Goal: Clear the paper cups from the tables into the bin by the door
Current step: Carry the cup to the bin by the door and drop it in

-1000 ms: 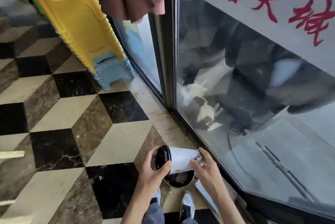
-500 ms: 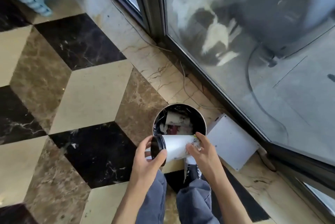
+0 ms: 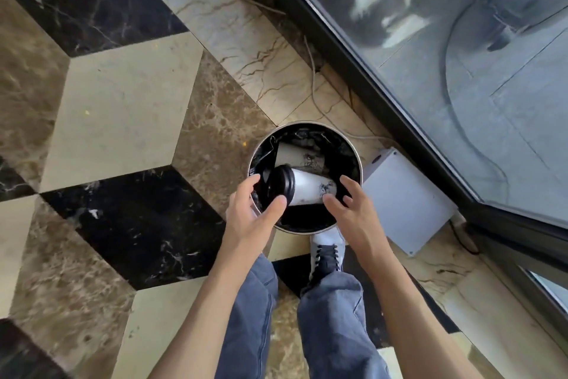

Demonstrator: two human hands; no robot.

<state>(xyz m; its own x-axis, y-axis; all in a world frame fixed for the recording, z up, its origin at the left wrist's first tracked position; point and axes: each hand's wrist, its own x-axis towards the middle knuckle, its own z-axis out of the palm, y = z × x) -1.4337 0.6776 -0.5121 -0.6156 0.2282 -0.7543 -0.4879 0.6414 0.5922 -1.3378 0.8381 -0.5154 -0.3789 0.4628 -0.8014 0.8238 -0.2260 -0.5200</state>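
Marble floor; paper cup [image 3: 307, 189] over bin [image 3: 356, 160], between both open hands' grip

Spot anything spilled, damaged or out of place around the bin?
No spill or damage shows. The lidded paper cup lies sideways over the bin, between the left hand and right hand. A loose cable trails along the floor beside it.

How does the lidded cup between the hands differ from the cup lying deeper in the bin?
The lidded cup shows a black lid and lies on its side above the bin's opening; the deeper cup shows no lid and lies lower, partly hidden. Both are white paper with a dark print.
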